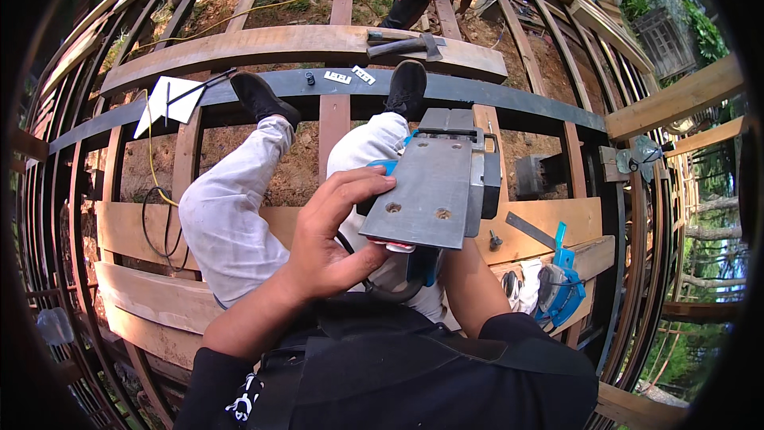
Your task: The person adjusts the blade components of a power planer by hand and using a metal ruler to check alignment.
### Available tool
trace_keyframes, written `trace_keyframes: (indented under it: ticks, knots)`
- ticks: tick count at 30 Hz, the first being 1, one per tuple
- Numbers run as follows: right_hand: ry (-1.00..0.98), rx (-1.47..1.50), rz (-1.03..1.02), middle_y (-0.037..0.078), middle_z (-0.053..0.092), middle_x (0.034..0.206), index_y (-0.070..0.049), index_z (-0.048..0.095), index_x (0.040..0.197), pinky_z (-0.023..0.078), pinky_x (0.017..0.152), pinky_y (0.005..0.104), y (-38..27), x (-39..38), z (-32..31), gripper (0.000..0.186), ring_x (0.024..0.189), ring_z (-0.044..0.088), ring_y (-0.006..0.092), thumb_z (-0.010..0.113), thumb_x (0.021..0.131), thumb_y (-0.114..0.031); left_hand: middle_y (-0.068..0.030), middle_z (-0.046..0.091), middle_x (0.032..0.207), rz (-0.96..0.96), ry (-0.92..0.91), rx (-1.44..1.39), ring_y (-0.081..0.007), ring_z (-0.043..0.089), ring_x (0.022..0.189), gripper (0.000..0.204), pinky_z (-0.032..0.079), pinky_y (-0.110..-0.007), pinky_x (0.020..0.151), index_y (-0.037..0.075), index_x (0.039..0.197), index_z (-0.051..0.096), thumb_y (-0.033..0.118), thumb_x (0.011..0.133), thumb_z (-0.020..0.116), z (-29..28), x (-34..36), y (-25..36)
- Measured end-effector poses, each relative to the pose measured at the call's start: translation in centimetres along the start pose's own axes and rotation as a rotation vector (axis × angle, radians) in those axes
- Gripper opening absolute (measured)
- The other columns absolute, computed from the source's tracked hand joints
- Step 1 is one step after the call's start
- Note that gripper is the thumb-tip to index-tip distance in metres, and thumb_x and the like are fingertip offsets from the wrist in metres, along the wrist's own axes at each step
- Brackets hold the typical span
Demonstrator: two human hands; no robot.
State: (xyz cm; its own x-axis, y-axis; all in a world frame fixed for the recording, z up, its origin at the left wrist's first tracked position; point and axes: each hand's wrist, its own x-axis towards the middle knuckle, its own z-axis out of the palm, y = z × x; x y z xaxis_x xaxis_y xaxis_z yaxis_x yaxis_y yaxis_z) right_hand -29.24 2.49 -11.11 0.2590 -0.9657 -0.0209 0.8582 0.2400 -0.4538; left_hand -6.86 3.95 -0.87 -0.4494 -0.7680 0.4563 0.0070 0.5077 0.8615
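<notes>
I'm watching the left hand [330, 239], half curled, gripping the planer [430, 183] on its right; the right hand is hiding, can't tell. I'm guessing heavy, hard, slick: best holding its sides.

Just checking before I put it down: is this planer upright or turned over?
Turned over: the planer has its flat metal base facing up in view, and the left hand grips its edge.
</notes>
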Motion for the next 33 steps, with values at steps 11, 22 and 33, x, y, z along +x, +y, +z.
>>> trace_keyframes:
  ticks: [11, 22, 33]
  knots:
    - [-0.039, -0.032, -0.038, 0.013, 0.055, 0.133, -0.006, 0.047, 0.137, 0.043, 0.106, 0.0415, 2.4, 1.1, 0.7, 0.064, 0.122, 0.055, 0.0246, 0.05, 0.094, -0.053, -0.0158, 0.07, 0.101, 0.078, 0.103, 0.16, -0.0259, 0.069, 0.094, 0.047, 0.052, -0.034, 0.084, -0.003, 0.109, 0.067, 0.015, 0.068, 0.082, -2.5, 5.3, 5.7]
    - [-0.066, -0.047, -0.12, 0.012, 0.054, 0.135, -0.005, 0.048, 0.137, 0.04, 0.108, 0.0412, 3.0, 2.4, 0.6, 0.063, 0.125, 0.052, 0.0234, 0.051, 0.095, -0.052, -0.0134, 0.071, 0.102, -0.062, 0.112, 0.021, -0.0191, 0.068, 0.096, 0.049, 0.051, -0.03, 0.086, -0.004, 0.109, 0.067, 0.012, 0.067, 0.084, -1.8, 5.3, 5.3]
    - [-0.272, -0.667, -0.367, 0.007, 0.058, 0.134, -0.004, 0.057, 0.133, 0.031, 0.113, 0.0375, 2.9, 5.3, 3.2, 0.062, 0.128, 0.048, 0.0156, 0.061, 0.091, -0.05, -0.0094, 0.07, 0.094, -0.153, 0.18, -0.145, -0.0235, 0.064, 0.105, 0.038, 0.042, -0.042, 0.103, 0.0, 0.093, 0.063, 0.014, 0.065, 0.086, -1.1, 5.5, 5.6]
